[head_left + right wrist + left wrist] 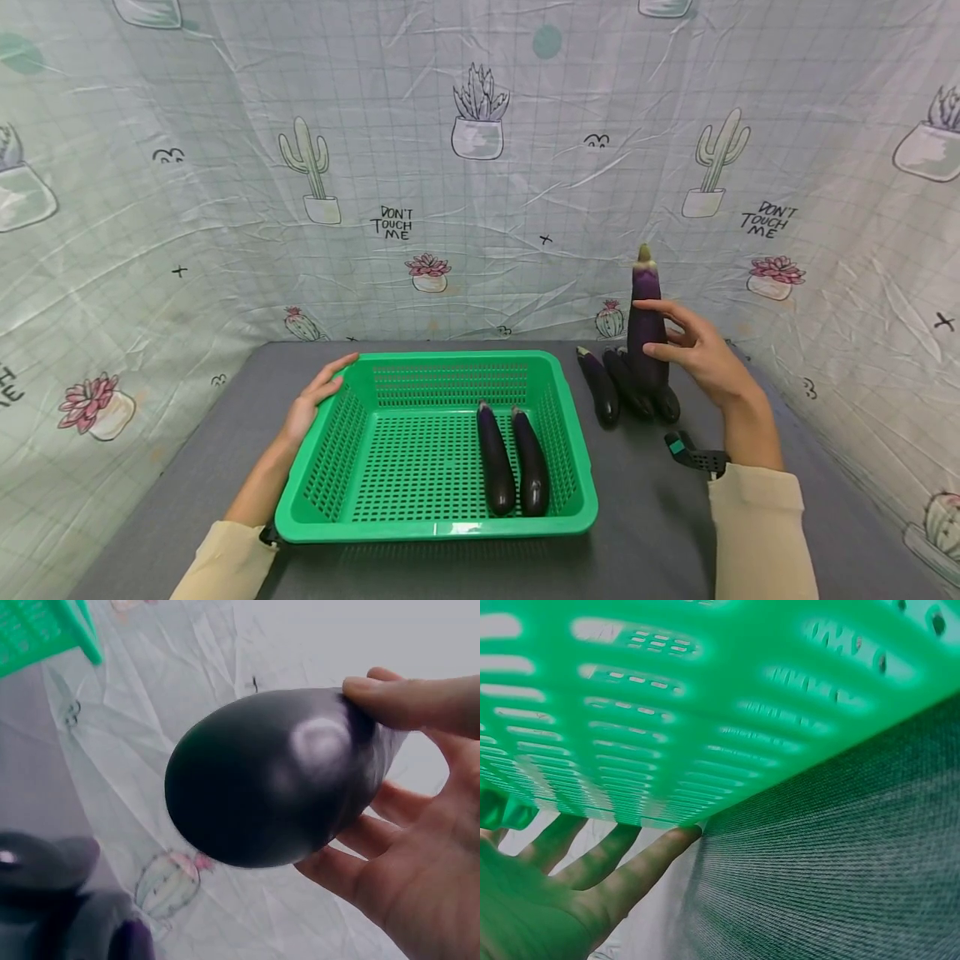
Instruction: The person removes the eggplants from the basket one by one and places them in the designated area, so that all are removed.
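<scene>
A dark purple eggplant [647, 333] stands nearly upright in the air, its green stem at the top. My right hand [693, 350] grips it by the side between thumb and fingers; its rounded bottom fills the middle of the right wrist view. A green plastic basket [450, 531] sits on the table with two eggplants [495, 462] lying side by side in its right part. Against the basket's left side, near the back corner, rests my left hand [303, 412]. The left wrist view shows its fingers [630, 877] stretched out along the outer slotted wall.
Several more eggplants [600, 387] lie on the grey table [637, 525] right of the basket, partly under the raised one. A white cloth [480, 208] printed with cacti hangs behind the table and along both sides.
</scene>
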Demonstrator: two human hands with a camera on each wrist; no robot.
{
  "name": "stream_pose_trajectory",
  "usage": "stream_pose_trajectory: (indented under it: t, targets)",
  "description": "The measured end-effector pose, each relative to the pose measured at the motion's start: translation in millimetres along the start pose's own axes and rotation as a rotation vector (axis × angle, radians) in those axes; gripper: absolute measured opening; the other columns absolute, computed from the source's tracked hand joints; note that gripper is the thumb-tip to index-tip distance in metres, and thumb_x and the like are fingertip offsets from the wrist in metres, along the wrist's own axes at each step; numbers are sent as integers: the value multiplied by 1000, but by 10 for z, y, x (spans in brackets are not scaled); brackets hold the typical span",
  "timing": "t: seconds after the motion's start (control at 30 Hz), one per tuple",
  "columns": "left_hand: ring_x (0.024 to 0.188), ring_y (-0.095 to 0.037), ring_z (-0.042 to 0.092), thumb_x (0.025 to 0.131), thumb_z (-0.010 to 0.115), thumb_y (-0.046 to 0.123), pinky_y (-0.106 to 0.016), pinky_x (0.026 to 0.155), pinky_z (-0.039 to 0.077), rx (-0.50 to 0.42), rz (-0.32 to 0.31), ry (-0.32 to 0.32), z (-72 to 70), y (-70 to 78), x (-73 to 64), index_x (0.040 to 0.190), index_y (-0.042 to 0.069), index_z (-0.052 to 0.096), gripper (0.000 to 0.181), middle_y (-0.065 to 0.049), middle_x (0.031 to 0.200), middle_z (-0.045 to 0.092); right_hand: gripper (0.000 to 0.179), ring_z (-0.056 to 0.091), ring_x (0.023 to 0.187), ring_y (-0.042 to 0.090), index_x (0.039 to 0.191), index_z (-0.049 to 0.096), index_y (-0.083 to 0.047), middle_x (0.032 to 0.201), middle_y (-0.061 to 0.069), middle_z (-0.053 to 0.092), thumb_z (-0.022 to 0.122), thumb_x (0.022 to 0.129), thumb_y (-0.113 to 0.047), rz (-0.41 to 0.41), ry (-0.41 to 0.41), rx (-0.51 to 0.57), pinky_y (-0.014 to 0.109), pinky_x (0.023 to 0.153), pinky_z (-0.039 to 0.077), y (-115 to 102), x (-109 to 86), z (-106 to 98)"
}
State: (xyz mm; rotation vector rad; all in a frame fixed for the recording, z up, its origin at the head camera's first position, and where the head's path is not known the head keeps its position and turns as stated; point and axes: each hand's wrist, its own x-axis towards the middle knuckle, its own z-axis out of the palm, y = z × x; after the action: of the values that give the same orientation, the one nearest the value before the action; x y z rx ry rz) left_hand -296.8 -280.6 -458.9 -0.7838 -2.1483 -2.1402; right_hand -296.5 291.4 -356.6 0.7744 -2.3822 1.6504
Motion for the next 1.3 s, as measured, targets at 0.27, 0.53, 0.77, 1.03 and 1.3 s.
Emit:
stream_pose_trajectory:
  t: [0.27, 0.53, 0.77, 1.03, 1.3]
  targets:
    - [130, -6, 59, 115, 24, 16, -22, 103, 53, -91, -17, -31, -7, 5, -3, 164, 5, 21, 50, 10, 155, 38, 51, 8, 158, 48, 149, 51, -8, 171, 18, 20, 67, 100, -7, 76, 76, -59, 76, 121, 6, 98, -61, -144]
    - [128, -6, 60, 115, 24, 14, -22, 102, 53, -101, 10, -39, 0, -19, 5, 163, 8, 27, 49, 10, 155, 39, 45, 10, 155, 55, 142, 54, -3, 169, 24, 19, 68, 100, -9, 148, 116, -119, 78, 120, 8, 235, -134, -254]
    - [127, -6, 61, 115, 24, 15, -23, 101, 54, -106, 2, -41, 1, -11, 3, 163, 7, 25, 49, 10, 154, 41, 50, 15, 153, 57, 147, 53, -5, 168, 27, 23, 69, 100, -12, 221, 156, -164, 78, 117, 17, 350, -152, -312]
    - [128, -7, 60, 115, 23, 15, -23, 102, 54, -115, 0, -53, -10, -6, -7, 164, 5, 23, 49, 10, 154, 42, 58, 55, 119, 27, 158, 45, -15, 163, 29, 29, 56, 102, -2, 288, 151, -224, 23, 80, 54, 532, -220, -399]
    - [128, -7, 60, 115, 22, 14, -23, 102, 54, -134, -7, -55, -10, -13, -12, 164, 1, 17, 51, 8, 153, 43, 69, 43, 139, 57, 161, 36, -12, 160, 36, 32, 65, 99, -1, 323, 192, -212, 23, 85, 49, 703, -239, -435]
